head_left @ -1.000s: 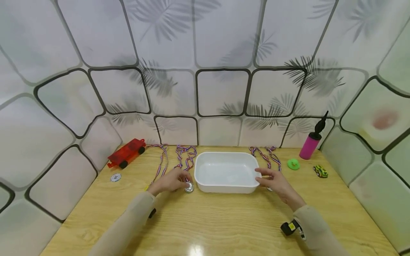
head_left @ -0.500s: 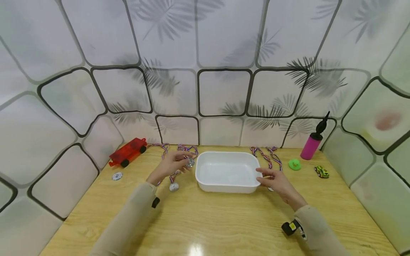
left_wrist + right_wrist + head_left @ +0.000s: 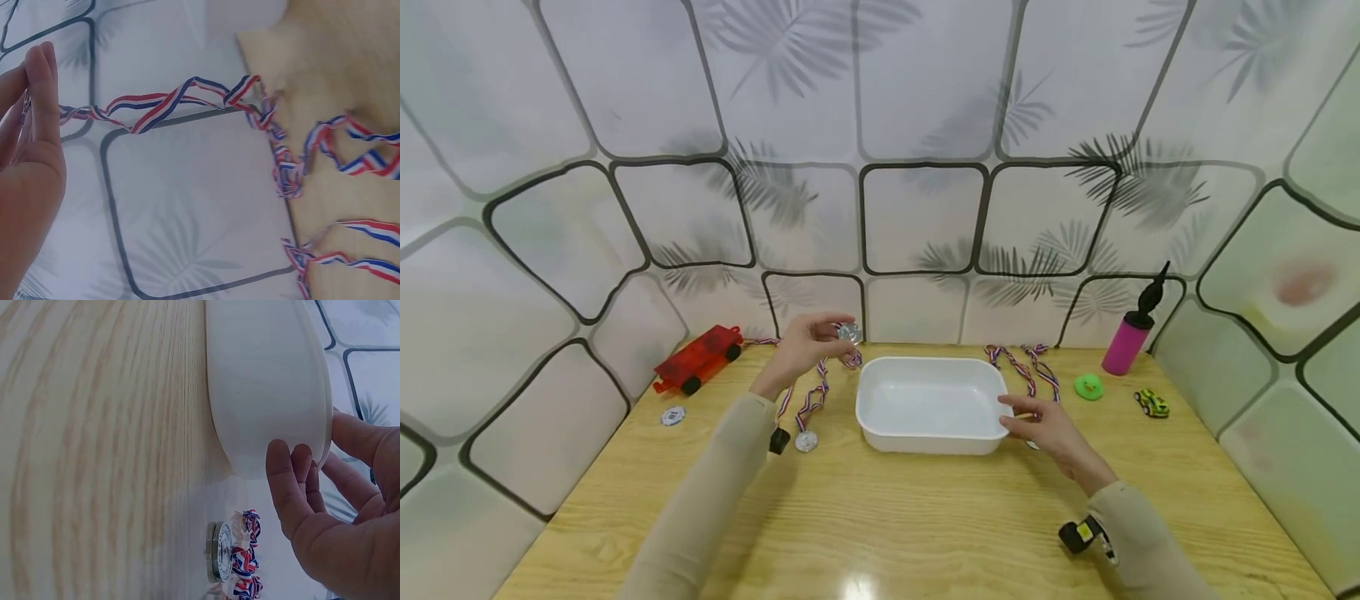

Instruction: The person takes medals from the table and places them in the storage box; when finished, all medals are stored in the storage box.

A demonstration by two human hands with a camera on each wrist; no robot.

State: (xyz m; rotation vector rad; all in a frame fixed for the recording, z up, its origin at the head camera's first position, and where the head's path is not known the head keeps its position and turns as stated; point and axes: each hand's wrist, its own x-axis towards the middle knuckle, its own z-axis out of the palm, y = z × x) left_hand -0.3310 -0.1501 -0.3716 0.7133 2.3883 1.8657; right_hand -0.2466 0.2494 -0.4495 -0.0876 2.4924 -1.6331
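Note:
My left hand [image 3: 801, 354] pinches a silver medal [image 3: 850, 333] between thumb and fingers, raised near the back wall. From it a red, white and blue ribbon [image 3: 162, 109] trails down toward the table in the left wrist view. Another silver medal [image 3: 806, 441] lies on the wood below this hand, its ribbon running backward. My right hand [image 3: 1048, 429] holds the right end of a white plastic tub [image 3: 932, 443], with fingers at the rim and outer wall. Below that hand, a medal [image 3: 222, 553] rests beside the tub with its bunched ribbon.
A red toy car [image 3: 698, 360] and a round white chip [image 3: 673, 415] sit at the left. On the right stand a pink hand pump [image 3: 1124, 343], a green rubber duck [image 3: 1088, 387] and a small green toy car [image 3: 1152, 403]. A patterned wall [image 3: 917, 217] encloses the table.
My left hand has lifted the medal from the table beside the tub, up and back toward the wall. The medal beneath it has come into view. My right hand stays at the tub.

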